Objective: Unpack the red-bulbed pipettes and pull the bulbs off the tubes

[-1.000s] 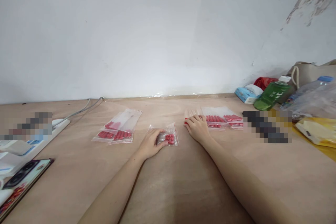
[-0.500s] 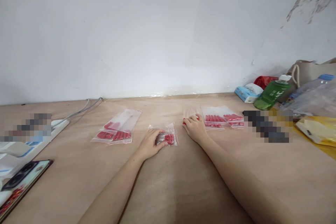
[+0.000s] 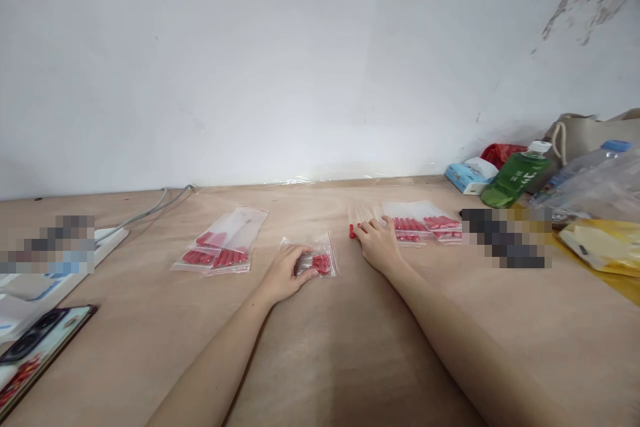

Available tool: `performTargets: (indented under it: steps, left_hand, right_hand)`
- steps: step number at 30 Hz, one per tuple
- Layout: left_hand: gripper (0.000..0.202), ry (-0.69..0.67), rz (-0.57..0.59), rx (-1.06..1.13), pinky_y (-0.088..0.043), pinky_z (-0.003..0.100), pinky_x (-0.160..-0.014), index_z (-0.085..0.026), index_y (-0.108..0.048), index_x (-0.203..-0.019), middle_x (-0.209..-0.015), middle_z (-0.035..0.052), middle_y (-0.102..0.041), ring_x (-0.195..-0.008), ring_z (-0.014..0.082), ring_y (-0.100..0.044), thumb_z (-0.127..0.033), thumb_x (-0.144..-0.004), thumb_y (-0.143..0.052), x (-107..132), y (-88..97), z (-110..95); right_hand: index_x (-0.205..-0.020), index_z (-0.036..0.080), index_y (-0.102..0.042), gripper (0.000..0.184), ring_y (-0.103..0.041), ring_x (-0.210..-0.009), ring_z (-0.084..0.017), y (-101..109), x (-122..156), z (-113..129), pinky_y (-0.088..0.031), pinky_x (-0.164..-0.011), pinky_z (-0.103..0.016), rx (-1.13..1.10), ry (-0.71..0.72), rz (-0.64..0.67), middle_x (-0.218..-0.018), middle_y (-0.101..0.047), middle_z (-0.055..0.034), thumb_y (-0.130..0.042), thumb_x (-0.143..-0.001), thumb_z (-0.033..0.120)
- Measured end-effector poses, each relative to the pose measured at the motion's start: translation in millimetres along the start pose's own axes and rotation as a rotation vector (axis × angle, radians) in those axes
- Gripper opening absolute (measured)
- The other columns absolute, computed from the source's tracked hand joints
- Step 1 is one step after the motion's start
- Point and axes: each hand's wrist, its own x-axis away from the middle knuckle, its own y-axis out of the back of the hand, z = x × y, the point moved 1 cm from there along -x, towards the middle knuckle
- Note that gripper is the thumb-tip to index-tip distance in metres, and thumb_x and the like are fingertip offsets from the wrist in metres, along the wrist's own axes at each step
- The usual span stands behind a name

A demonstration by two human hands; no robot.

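Observation:
A small clear zip bag [image 3: 333,259] with several red pieces [image 3: 321,264] in it lies on the table. My left hand [image 3: 286,275] is curled round its left part, thumb at the near edge and fingers at the far one. To the right, thin clear sticks [image 3: 361,212] with red ends [image 3: 352,232] lie pointing to the wall. My right hand [image 3: 377,245] rests over them with its fingers spread, touching the row and hiding part of it. Beside that hand lie filled zip bags [image 3: 410,227] of red pieces.
More filled bags [image 3: 220,250] overlap on the left. A power strip [image 3: 95,250] and a phone [image 3: 45,340] are at far left. On the right stand a tissue pack [image 3: 465,177] and a green bottle [image 3: 517,177], near a yellow package [image 3: 605,247]. The wall [image 3: 300,80] bounds the back.
My right hand has shifted slightly right and its fingers have spread, uncovering red ends on its left. My left hand and the bag stay in place.

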Motion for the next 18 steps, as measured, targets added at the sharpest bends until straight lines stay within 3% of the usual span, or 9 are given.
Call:
performTargets:
  steps: [7,12,18]
  left_hand:
    - [0.040,-0.025,-0.029,-0.019,-0.046,0.034,-0.079,-0.021,-0.051,-0.109,-0.106,0.0062,-0.057,-0.097,0.0213,-0.054,-0.042,-0.075,-0.057,0.9,-0.9,1.0]
    - [0.039,-0.051,-0.040,-0.030,-0.044,0.036,-0.084,-0.021,-0.050,-0.108,-0.106,0.0064,-0.058,-0.099,0.0212,-0.053,-0.042,-0.077,-0.056,1.1,-1.9,1.7]
    - [0.040,-0.048,-0.034,-0.020,-0.044,0.037,-0.086,-0.021,-0.048,-0.112,-0.109,0.0071,-0.057,-0.100,0.0214,-0.053,-0.042,-0.078,-0.054,1.2,-3.4,1.1]
  right_hand:
    - [-0.087,0.019,-0.062,0.018,-0.048,-0.085,-0.020,8.5,1.8,9.1,-0.021,-0.084,-0.040,-0.222,-0.135,-0.104,-0.087,-0.063,-0.0060,-0.044,-0.081,0.021]
    - [-0.083,0.025,-0.066,0.013,-0.048,-0.080,-0.016,11.4,4.6,29.0,-0.029,-0.074,-0.031,-0.623,-0.057,0.062,-0.077,-0.061,-0.0012,-0.055,-0.077,0.031]
    - [-0.101,0.030,-0.063,0.025,-0.048,-0.088,-0.018,12.2,5.3,36.8,-0.035,-0.076,-0.032,-0.779,0.048,0.145,-0.092,-0.056,-0.0037,-0.058,-0.077,0.034]
